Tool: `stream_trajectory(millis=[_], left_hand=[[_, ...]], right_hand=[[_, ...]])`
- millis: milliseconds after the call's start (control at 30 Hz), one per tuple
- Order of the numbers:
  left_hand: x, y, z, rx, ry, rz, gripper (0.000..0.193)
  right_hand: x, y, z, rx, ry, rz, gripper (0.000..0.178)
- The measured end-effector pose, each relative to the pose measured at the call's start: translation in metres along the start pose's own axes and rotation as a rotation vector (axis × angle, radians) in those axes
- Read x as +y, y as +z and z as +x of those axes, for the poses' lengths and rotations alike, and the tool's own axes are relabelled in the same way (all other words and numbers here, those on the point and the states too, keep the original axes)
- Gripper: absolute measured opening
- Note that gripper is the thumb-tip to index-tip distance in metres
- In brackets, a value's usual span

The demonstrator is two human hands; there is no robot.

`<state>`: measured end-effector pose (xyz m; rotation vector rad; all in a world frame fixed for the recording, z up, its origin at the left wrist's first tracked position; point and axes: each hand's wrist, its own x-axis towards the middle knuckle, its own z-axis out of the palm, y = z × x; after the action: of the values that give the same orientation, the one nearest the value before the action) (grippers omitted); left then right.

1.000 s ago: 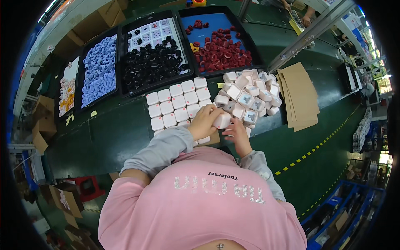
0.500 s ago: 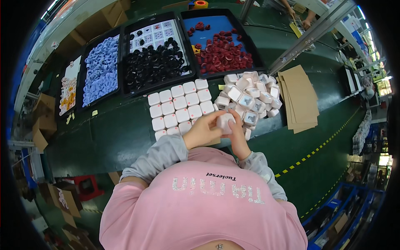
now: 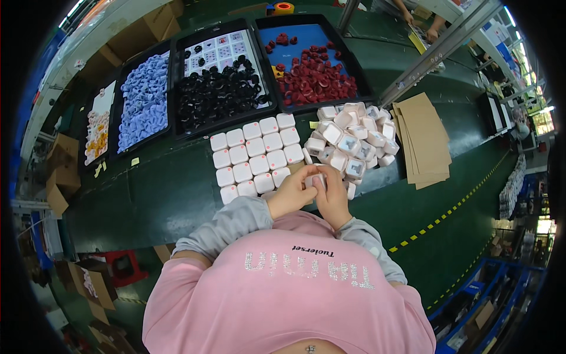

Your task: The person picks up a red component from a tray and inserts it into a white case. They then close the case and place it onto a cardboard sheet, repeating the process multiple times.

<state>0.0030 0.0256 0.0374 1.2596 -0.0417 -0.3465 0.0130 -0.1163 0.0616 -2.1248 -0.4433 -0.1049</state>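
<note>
L hand point(image 3: 291, 192) + R hand point(image 3: 334, 199) clamped on 1 box point(image 3: 316, 181), nr table point(image 3: 132, 233) edge.
4 trays point(image 3: 330, 107) (w/ small parts point(image 3: 218, 91)) beyond, box pile point(image 3: 349, 143) between.

One box point(image 3: 314, 180) is held by two hands point(image 3: 335, 199). At least nineteen white boxes point(image 3: 255, 146) can be counted in rows, the near end being partly covered; one heap of boxes point(image 3: 349, 143) is too jumbled to be counted. Four trays point(image 3: 172, 100), one stack of cardboard sheets point(image 3: 421, 141), one tape roll point(image 3: 283, 8) and one red stool point(image 3: 125, 270) are seen.
</note>
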Motion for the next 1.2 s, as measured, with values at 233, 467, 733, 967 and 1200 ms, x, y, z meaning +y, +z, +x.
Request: stream_trajectory(millis=[233,467,733,967,1200], left_hand=[[0.015,-0.014,0.000,0.027,-0.260,-0.061,0.038],[0.028,-0.007,0.003,0.017,0.538,0.807,0.015],[0.024,-0.005,0.012,-0.054,0.427,0.789,0.023],[0.020,-0.012,0.017,-0.018,0.462,0.771,0.024],[0.025,-0.024,0.027,-0.146,0.593,0.810,0.023]], right_hand=[[-0.001,-0.016,0.005,0.010,0.583,0.587,0.033],[0.011,0.002,-0.003,0.106,0.583,0.886,0.034],[0.005,-0.008,0.003,0.040,0.522,0.751,0.029],[0.020,-0.008,0.006,-0.053,0.664,1.066,0.039],[0.034,-0.002,0.013,-0.134,0.922,1.492,0.041]])
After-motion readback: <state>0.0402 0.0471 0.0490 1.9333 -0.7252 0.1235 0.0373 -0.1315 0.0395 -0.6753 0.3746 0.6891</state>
